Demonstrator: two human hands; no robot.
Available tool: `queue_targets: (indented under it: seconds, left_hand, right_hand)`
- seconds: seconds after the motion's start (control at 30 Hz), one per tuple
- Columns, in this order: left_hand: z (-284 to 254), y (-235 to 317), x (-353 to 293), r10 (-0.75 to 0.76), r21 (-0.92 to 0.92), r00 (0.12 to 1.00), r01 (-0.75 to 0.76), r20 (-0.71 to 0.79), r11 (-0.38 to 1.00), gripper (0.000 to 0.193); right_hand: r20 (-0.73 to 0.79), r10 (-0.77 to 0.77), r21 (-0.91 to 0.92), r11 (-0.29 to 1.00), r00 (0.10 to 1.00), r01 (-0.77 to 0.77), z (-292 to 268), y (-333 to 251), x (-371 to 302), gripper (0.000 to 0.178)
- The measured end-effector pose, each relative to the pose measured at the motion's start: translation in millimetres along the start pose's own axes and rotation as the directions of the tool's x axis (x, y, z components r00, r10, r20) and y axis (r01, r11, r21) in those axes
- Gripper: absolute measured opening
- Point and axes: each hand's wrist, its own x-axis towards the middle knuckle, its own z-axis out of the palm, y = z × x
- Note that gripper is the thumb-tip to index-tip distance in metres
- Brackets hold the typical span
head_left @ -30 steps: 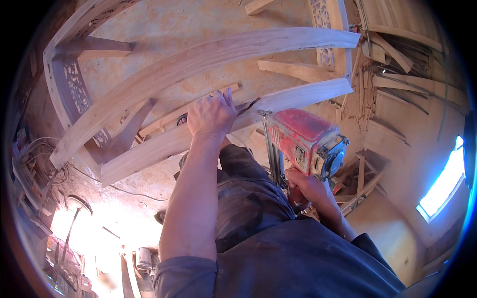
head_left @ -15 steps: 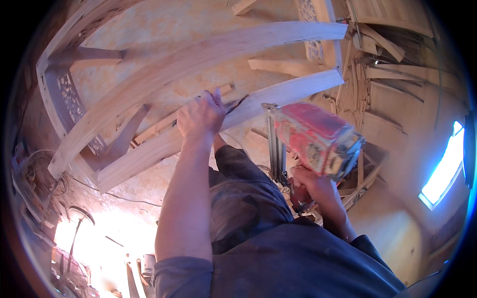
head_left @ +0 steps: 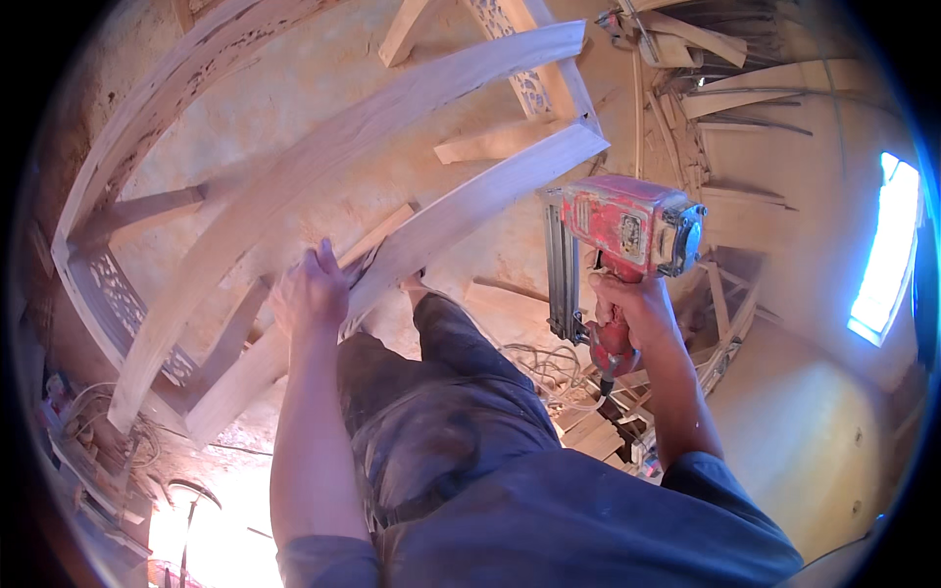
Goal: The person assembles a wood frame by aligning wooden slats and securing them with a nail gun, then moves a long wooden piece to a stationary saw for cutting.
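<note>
My right hand (head_left: 635, 306) is closed round the handle of a red nail gun (head_left: 610, 218), held up in the air. The gun's long grey magazine (head_left: 562, 269) hangs down at its left, and a hose leaves the bottom of the handle. The nose points left, close to the right part of a curved wooden rail (head_left: 490, 204), with a gap between them. My left hand (head_left: 312, 290) is closed over the lower left stretch of this rail. A dark mark or sliver (head_left: 365, 261) shows beside that hand; I cannot make out what it is.
The rail belongs to a big wooden frame with a second curved rail (head_left: 323, 147) and carved panels (head_left: 127, 284). Wood offcuts (head_left: 593, 431) and a coiled hose (head_left: 544, 367) lie by my legs. Boards lean along the right wall, near a bright window (head_left: 887, 250).
The view has shifted and turned. The nail gun is now upright and sharper, its nose lower along the rail's near side. My left hand stays on the rail, its grip slightly altered.
</note>
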Motion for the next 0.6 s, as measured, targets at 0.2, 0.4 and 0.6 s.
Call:
queue_targets:
  seconds: [0.2, 0.4, 0.6]
  left_hand:
    - [6.1, -2.6, -1.6, 0.016, -0.003, 0.989, -0.017, -0.149, 1.000, 0.049]
    - [8.9, -3.4, -1.3, 0.056, 0.025, 0.978, -0.052, -0.199, 0.998, 0.047]
    - [12.1, -2.3, -1.4, 0.060, -0.050, 0.966, -0.075, -0.251, 0.996, 0.044]
  right_hand:
    - [0.169, 0.094, -0.244, 0.968, 0.981, -0.051, -21.8, -2.3, 38.6, 0.014]
    - [0.256, 0.124, -0.625, 0.778, 0.959, 0.066, -27.7, -4.1, 48.3, 0.025]
    - [0.318, 0.121, -0.633, 0.765, 0.940, 0.116, -42.6, 10.9, 62.9, 0.025]
